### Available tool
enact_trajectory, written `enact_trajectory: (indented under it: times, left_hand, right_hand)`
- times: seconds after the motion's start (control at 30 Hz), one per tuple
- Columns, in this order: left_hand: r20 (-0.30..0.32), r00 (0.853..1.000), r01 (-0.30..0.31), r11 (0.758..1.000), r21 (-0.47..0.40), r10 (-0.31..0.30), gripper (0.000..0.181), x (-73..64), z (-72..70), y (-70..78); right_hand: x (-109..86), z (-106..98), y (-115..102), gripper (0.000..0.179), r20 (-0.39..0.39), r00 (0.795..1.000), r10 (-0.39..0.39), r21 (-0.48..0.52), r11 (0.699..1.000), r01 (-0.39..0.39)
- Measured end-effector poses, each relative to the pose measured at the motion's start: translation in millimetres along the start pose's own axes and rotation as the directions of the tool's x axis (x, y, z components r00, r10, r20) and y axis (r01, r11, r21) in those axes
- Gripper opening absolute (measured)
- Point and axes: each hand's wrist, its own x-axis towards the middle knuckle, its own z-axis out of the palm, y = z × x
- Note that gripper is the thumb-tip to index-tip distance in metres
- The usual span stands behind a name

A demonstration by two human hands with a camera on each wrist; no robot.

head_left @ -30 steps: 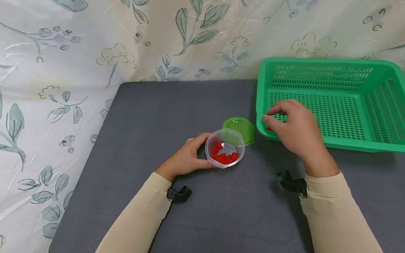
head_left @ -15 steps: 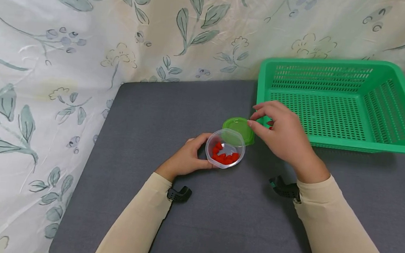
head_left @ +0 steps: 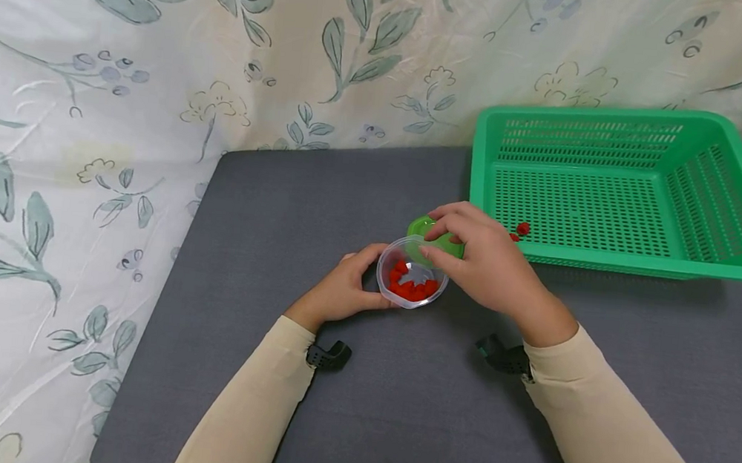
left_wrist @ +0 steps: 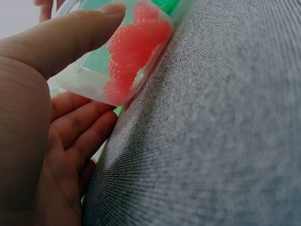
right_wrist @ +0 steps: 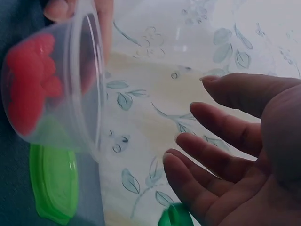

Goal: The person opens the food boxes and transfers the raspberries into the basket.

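Your left grip (head_left: 342,291) clasps a clear tub (head_left: 421,272) of bumpy red berries (head_left: 411,290) toward the counter's (head_left: 361,402) back edge, right grip (head_left: 492,262) apart.

The tub (right_wrist: 75,94) I've got here is see-through, and the berries (head_left: 408,289) in it are bright red. Lid's (right_wrist: 54,183) lime green, the basket (head_left: 686,268) a deeper green gridded with holes. My sleeves (head_left: 248,391) are plain beige, the tabletop (head_left: 358,431) dark grey, the backdrop cloth (head_left: 289,37) off-white with grey-blue leaves and outlined flowers.
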Motion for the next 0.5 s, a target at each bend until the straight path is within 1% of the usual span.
enact_trajectory:
  times: [0.13, 0.23, 0.4, 0.5]
  left_hand:
    - [0.0, 1.0, -0.002, 1.0, -0.003, 0.002, 0.079, -0.5, 0.1, 0.2]
    - [0.001, 1.0, 0.001, 1.0, -0.002, -0.001, 0.079, -1.0, 0.2, -0.4]
    - [0.003, 1.0, 0.001, 1.0, -0.004, -0.001, 0.08, -1.7, -0.2, -1.9]
    - [0.003, 1.0, -0.015, 1.0, -0.009, 0.015, 0.079, -1.3, -0.4, -2.3]
  right_hand:
    - [1.3, 9, 0, 0.016, 0.087, 0.996, 0.015, -0.023, 1.0, -0.013]
    - [1.7, 16, 3, 0.017, 0.134, 0.991, 0.02, -0.042, 0.999, -0.014]
    - [2.9, 25, 9, 0.017, 0.163, 0.986, 0.038, -0.073, 0.997, -0.026]
    - [4.0, 29, 13, 0.017, 0.173, 0.983, 0.066, -0.1, 0.994, -0.049]
